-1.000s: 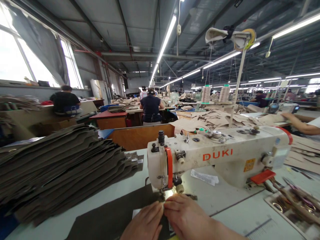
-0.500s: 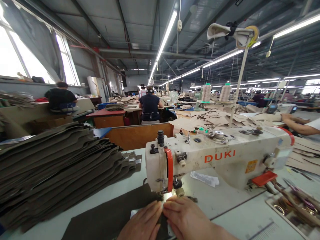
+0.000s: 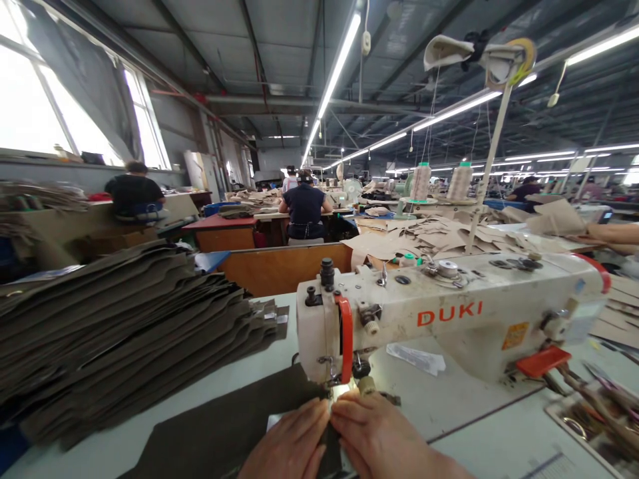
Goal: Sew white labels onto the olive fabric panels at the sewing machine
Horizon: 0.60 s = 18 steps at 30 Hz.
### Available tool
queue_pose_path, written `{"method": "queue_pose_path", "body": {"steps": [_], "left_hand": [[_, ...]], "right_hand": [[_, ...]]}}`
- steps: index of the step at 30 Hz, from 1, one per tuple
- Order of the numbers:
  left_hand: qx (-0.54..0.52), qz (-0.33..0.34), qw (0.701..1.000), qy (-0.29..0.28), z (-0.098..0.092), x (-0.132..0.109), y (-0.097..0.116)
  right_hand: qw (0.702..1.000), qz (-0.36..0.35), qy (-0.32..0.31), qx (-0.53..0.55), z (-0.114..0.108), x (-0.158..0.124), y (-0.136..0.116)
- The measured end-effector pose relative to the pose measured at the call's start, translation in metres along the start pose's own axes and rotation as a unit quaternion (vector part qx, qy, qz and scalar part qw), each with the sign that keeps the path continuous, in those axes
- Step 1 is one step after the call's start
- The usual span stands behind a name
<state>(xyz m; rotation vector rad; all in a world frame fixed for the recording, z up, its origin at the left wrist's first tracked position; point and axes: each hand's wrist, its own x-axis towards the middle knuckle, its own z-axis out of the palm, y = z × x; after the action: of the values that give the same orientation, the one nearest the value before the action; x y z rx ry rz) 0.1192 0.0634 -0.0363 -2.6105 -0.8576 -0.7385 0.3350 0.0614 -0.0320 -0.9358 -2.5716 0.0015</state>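
Observation:
Under the head of a white sewing machine (image 3: 449, 306) marked DUKI lies a dark olive fabric piece (image 3: 224, 419), flat on the pale table. My left hand (image 3: 289, 439) grips the cloth just in front of the lit needle area, its fingers pressed together. Close beside it, my right hand (image 3: 374, 426) is closed on the fabric's right edge, fingertips by the presser foot. Both hands hide the stitching spot and part of the cloth. A bit of something whitish shows at the left hand's edge; I cannot tell what it is.
Left of the machine rises a large stack of dark fabric pieces (image 3: 150, 339). Clear plastic strips (image 3: 417, 358) lie on the machine bed. At right is a tray (image 3: 574, 432) with tools. Beyond are beige cut pieces (image 3: 439, 233), thread cones (image 3: 420, 183) and a co-worker's arm (image 3: 614, 234).
The view has shifted slightly, so most things sit farther right. My hands stay at the needle area on the fabric. At far right, the co-worker's beige piece is now raised.

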Motion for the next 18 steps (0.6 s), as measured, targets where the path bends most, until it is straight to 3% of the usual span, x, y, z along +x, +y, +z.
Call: {"method": "queue_pose_path", "body": {"steps": [18], "left_hand": [[0.02, 0.015, 1.0, 0.001, -0.0039, 0.003, -0.0056]], "right_hand": [[1.0, 0.0, -0.008, -0.008, -0.0035, 0.0033, -0.0009]]}}
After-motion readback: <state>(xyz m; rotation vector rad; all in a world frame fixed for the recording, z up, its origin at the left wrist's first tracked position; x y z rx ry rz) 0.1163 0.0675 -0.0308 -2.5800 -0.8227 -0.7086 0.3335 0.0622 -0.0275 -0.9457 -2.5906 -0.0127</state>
